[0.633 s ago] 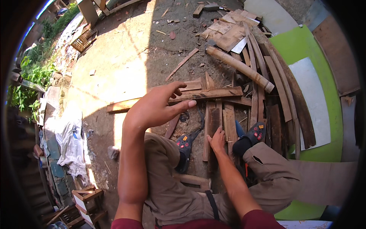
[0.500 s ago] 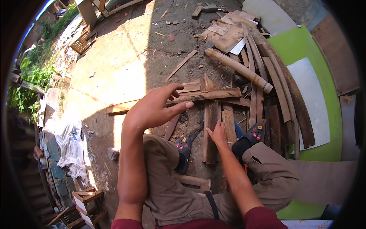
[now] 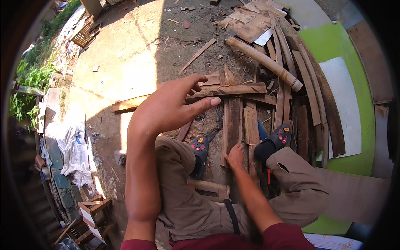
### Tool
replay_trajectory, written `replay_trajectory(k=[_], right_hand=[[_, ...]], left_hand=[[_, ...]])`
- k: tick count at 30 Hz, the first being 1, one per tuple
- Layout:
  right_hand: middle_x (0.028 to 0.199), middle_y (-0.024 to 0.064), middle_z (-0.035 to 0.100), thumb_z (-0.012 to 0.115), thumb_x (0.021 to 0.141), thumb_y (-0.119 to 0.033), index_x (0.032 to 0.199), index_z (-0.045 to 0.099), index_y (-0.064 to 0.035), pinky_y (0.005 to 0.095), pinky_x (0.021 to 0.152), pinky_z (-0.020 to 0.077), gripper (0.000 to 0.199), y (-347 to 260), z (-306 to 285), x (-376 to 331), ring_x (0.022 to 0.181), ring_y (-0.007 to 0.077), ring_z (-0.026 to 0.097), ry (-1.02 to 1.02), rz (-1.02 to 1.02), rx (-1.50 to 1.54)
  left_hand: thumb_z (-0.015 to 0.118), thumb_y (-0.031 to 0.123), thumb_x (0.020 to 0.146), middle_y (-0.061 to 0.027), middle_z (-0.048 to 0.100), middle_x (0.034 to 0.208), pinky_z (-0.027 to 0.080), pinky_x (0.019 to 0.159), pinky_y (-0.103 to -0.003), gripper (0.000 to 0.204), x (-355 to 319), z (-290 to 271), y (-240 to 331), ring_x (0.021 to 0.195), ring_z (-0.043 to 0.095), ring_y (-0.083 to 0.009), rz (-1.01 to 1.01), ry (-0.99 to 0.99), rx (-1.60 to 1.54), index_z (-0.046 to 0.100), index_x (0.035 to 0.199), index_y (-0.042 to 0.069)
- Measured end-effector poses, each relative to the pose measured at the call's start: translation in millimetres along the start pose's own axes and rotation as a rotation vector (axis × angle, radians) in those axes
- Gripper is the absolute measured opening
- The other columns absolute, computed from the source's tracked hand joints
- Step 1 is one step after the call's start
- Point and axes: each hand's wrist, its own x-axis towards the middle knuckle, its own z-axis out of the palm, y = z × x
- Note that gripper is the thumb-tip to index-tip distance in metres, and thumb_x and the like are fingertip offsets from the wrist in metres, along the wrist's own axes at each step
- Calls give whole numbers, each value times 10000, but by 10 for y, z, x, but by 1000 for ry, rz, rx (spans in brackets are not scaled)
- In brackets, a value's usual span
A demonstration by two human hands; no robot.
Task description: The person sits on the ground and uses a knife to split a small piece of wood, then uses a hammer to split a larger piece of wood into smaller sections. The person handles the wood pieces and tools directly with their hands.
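1. The left hand [image 3: 173, 106] is up in the air with open fingers, above a long wooden plank [image 3: 189, 93].
2. The right hand [image 3: 235, 156] rests on a short board [image 3: 231, 125] below that plank.
3. A bamboo pole [image 3: 262, 62] lies above the plank, to the right.

Planks [image 3: 233, 121] between shoes [image 3: 200, 148] (pole [image 3: 262, 62] behind)

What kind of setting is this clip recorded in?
Most likely an outdoor yard used for rough woodwork: bare dirt ground in sunlight, a pile of scrap wooden slats and a thick bamboo pole, with green plants along the edge.
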Motion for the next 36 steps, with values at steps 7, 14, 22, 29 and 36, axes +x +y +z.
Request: replay_trajectory(k=[7, 14, 22, 29, 36], right_hand=[[1387, 279, 446, 882, 743, -222, 1463, 255, 102, 474, 1029, 503, 1008, -22, -14, 34, 1253, 451, 531, -15, -16, 80], [1394, 266, 459, 869, 767, -270, 1477, 279, 88, 434, 1032, 505, 990, 62, -32, -23, 1286, 401, 519, -51, -63, 14], [1396, 256, 466, 844, 788, -300, 1478, 307, 94, 421, 1046, 490, 959, 22, 57, -104, 1283, 384, 523, 29, -89, 135], [1407, 243, 440, 776, 847, -383, 1447, 354, 67, 499, 1039, 468, 861, -90, 101, -59, 1288, 396, 510, 191, -126, -110], [1440, 323, 455, 571, 1002, -407, 1489, 309, 63, 520, 1073, 436, 726, 268, 251, 430, 1310, 451, 503, 34, 122, 240]], left_hand=[[709, 519, 908, -235, 690, 1195, 548, 937, -439, 685, -2, -15, -18, 1113, 678, -368, -41, -4, 33, 580, 1352, 14], [673, 463, 958, -191, 695, 1221, 540, 960, -421, 606, -26, -46, 99, 1115, 679, -315, -125, -28, 60, 560, 1402, 66], [645, 479, 970, -183, 700, 1212, 539, 959, -421, 610, -49, 25, 165, 1129, 670, -294, -86, -56, 62, 557, 1403, 58], [701, 511, 926, -219, 686, 1217, 528, 963, -432, 676, -12, 57, 151, 1173, 656, -326, -100, -74, 32, 564, 1382, 30], [699, 516, 926, -215, 687, 1220, 528, 961, -438, 676, 7, 66, 161, 1168, 655, -335, -106, -92, 18, 567, 1380, 32]])
